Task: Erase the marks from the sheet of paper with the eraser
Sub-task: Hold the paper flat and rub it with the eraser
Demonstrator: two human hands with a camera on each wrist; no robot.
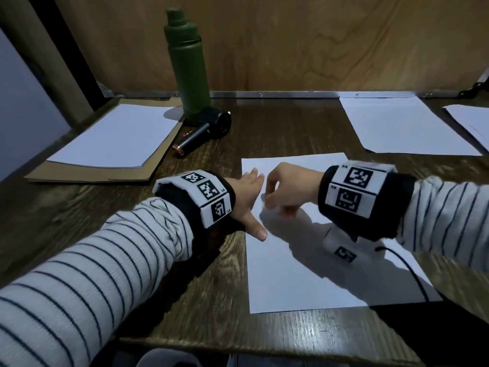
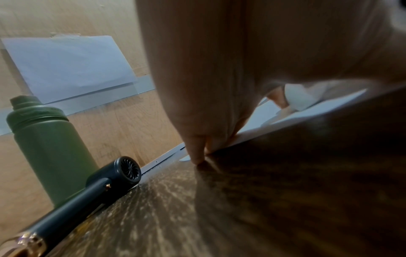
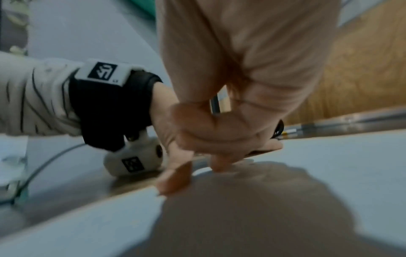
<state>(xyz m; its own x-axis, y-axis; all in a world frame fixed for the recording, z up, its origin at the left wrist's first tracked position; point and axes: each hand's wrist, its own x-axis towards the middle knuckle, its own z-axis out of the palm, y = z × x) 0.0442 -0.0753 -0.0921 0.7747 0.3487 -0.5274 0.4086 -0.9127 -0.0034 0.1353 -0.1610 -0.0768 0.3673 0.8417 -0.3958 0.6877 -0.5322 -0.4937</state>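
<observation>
A white sheet of paper [image 1: 304, 263] lies on the dark wooden table in front of me. My left hand [image 1: 248, 197] presses flat on the sheet's left edge, fingers straight and thumb spread toward me. My right hand [image 1: 285, 192] hovers low over the upper left part of the sheet, its curled fingers pinching a small white eraser [image 1: 266, 203] against the paper. From the left wrist view the eraser [image 2: 298, 97] shows as a white block between the right fingertips. The motion is blurred, and I can make out no marks on the sheet.
A green bottle [image 1: 188, 67] and a black hand-held fan [image 1: 209, 128] stand at the back left, next to a paper stack on cardboard [image 1: 116, 136]. More sheets [image 1: 402, 125] lie at the back right. A wooden wall closes the back. A black cable [image 1: 410, 271] crosses the sheet's right side.
</observation>
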